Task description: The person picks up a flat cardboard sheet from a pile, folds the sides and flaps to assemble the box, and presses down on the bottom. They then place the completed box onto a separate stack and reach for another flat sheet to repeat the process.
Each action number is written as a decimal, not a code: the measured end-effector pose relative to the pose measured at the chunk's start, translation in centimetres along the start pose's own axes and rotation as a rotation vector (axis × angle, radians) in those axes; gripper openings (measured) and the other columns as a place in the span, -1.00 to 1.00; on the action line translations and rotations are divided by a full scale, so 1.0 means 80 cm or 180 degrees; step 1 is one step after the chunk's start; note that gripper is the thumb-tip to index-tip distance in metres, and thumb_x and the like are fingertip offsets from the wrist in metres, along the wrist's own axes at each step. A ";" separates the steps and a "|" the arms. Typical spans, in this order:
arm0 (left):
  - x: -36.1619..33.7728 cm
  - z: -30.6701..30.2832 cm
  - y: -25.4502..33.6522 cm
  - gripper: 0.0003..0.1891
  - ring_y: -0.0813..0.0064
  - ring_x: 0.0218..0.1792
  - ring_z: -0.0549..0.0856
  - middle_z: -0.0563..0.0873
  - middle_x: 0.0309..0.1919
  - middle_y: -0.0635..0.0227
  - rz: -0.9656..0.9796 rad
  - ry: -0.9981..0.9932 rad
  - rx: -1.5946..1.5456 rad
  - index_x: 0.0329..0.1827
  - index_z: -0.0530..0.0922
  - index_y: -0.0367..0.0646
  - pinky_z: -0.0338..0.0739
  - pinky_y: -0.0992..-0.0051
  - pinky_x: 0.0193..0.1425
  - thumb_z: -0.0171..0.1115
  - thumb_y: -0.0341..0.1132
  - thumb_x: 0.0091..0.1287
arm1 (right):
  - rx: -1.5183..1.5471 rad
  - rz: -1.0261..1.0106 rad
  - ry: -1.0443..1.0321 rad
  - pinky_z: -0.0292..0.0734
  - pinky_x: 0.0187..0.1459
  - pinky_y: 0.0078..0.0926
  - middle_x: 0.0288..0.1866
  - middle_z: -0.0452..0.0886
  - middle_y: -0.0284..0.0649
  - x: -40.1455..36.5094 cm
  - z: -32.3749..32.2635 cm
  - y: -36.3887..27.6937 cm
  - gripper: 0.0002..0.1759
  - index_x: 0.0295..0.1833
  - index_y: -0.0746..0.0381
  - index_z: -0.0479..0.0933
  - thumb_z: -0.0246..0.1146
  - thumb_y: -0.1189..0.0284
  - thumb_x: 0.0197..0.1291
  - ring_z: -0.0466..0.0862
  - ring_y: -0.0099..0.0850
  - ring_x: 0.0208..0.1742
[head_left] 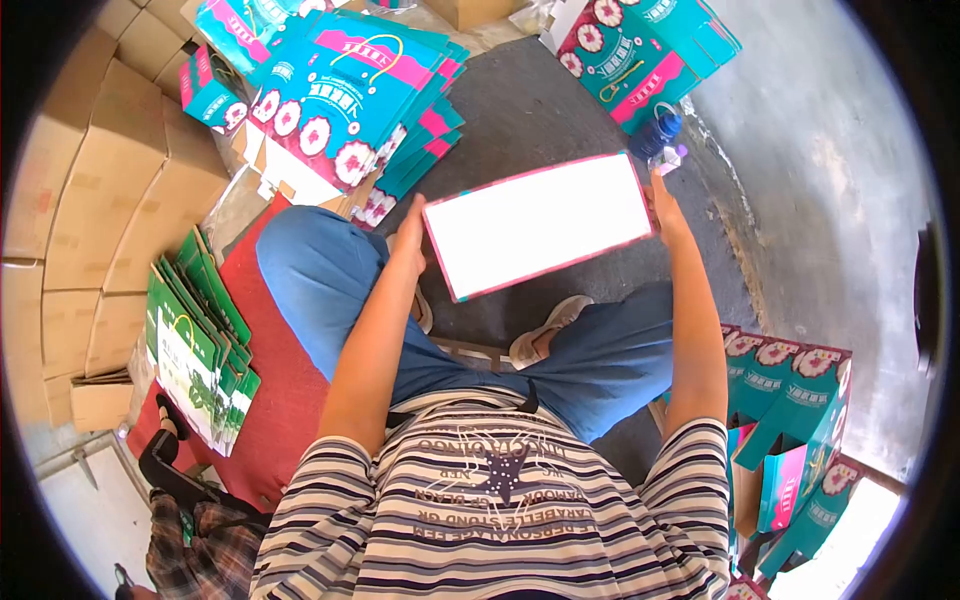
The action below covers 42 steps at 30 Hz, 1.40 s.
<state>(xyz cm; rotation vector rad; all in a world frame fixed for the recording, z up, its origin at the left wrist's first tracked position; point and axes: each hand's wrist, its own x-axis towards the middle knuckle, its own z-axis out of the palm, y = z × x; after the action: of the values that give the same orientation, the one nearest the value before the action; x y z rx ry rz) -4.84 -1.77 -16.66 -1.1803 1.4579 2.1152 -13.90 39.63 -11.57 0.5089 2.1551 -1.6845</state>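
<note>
At your far left, brown cardboard boxes (100, 200) are standing stacked in a wall, and a bundle of green flat cartons (195, 350) is leaning just beside them on the red mat (290, 390). Further up, a fanned pile of teal flat cartons (350, 90) with pink bands and flower prints is lying on the floor near your left knee.

Your left hand (410, 235) is gripping the short left edge of the flat carton (540, 225), with the thumb lying on the near side. The other fingers are wrapping behind the carton, so you cannot tell whether they are spread.

The flat carton is hovering over the grey floor between your knees. Its white inner face is turning up toward you, its pink rim is showing all round, and it is tilting up slightly to the right.

Your right hand (665, 205) is clasping the short right edge, fingers pressed together along it. Just beyond that hand a blue water bottle (657, 130) is standing beside a teal box (640, 50). Low at your right, folded teal boxes (800, 400) are crowding together.
</note>
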 end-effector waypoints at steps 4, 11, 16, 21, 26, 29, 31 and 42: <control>0.002 -0.004 -0.014 -0.53 0.25 -0.12 0.66 0.69 -0.14 0.22 -0.0359 -0.0847 -0.0527 -0.06 0.59 -0.14 0.51 0.24 0.05 0.14 0.08 0.22 | -0.0335 0.0724 -0.0155 0.49 -0.03 -0.42 0.02 0.62 -0.11 0.027 -0.011 0.046 -0.11 0.15 0.29 0.52 -0.21 -0.31 0.26 0.60 -0.34 0.03; -0.030 0.010 0.000 -0.64 0.35 -0.16 0.69 0.70 -0.16 0.24 -0.0138 -0.1424 -0.0431 -0.04 0.57 -0.24 0.56 0.40 0.03 0.18 -0.21 0.18 | 0.0500 -0.0129 -0.1537 0.49 0.10 -0.35 0.06 0.61 -0.15 -0.036 -0.009 -0.007 -0.38 0.18 0.27 0.48 -0.07 -0.05 0.39 0.60 -0.35 0.05; -0.045 0.032 0.015 -0.46 0.38 0.21 0.48 0.50 0.19 0.23 0.2065 -0.1772 0.0014 0.35 0.28 -0.24 0.32 0.39 0.28 0.00 -0.22 0.33 | 0.1192 -0.0607 -0.0600 0.47 0.11 -0.36 -0.06 0.62 -0.17 -0.044 -0.047 0.003 -0.41 0.03 0.30 0.51 -0.04 -0.04 0.36 0.60 -0.38 -0.01; -0.061 0.031 0.016 -0.31 0.38 0.23 0.42 0.52 0.17 0.25 0.1610 -0.0787 -0.0277 0.34 0.33 -0.16 0.22 0.25 0.33 -0.07 0.23 0.37 | 0.0685 -0.0061 0.0185 0.47 0.04 -0.40 -0.01 0.59 -0.25 -0.043 -0.028 0.025 -0.49 0.08 0.16 0.50 0.05 -0.03 0.31 0.58 -0.40 -0.02; -0.038 0.022 -0.008 -0.24 0.39 0.04 0.58 0.59 0.03 0.24 0.0790 -0.1681 -0.0809 0.27 0.39 -0.17 0.43 0.32 0.17 -0.14 0.34 0.34 | 0.0945 0.0244 -0.0482 0.54 0.12 -0.23 0.20 0.51 -0.11 -0.096 0.009 -0.029 -0.47 0.34 0.22 0.29 0.04 0.21 0.34 0.60 -0.27 0.10; -0.005 0.011 -0.024 -0.29 0.37 0.04 0.59 0.61 0.03 0.21 0.0830 -0.1516 -0.0861 0.25 0.41 -0.23 0.47 0.37 0.13 -0.08 0.27 0.37 | 0.0846 0.0180 -0.0730 0.52 0.12 -0.26 0.20 0.51 -0.11 -0.078 0.003 -0.008 -0.47 0.36 0.18 0.29 0.05 0.19 0.35 0.60 -0.27 0.09; -0.003 0.012 -0.026 -0.32 0.35 0.04 0.60 0.61 0.05 0.21 0.0829 -0.1449 -0.0773 0.23 0.43 -0.23 0.47 0.38 0.13 -0.06 0.24 0.38 | 0.0324 -0.0159 -0.0776 0.50 0.12 -0.29 0.20 0.51 -0.10 -0.054 0.000 0.017 -0.46 0.37 0.15 0.28 0.04 0.16 0.35 0.60 -0.26 0.07; -0.029 0.020 -0.027 -0.46 0.18 0.08 0.55 0.64 -0.06 0.06 0.2445 0.0050 0.2258 0.02 0.56 -0.33 0.35 0.35 0.21 -0.07 0.05 0.45 | -0.2207 -0.0672 0.0094 0.51 -0.14 -0.26 -0.30 0.68 -0.06 -0.016 0.002 0.048 -0.51 -0.16 0.28 0.62 0.12 0.03 0.24 0.66 -0.17 -0.26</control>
<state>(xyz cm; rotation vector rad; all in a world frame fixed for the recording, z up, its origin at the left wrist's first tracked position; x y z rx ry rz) -2.75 0.97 -16.00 -0.3863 2.6506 1.6397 -10.86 40.26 -14.24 0.1076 2.6800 -0.9005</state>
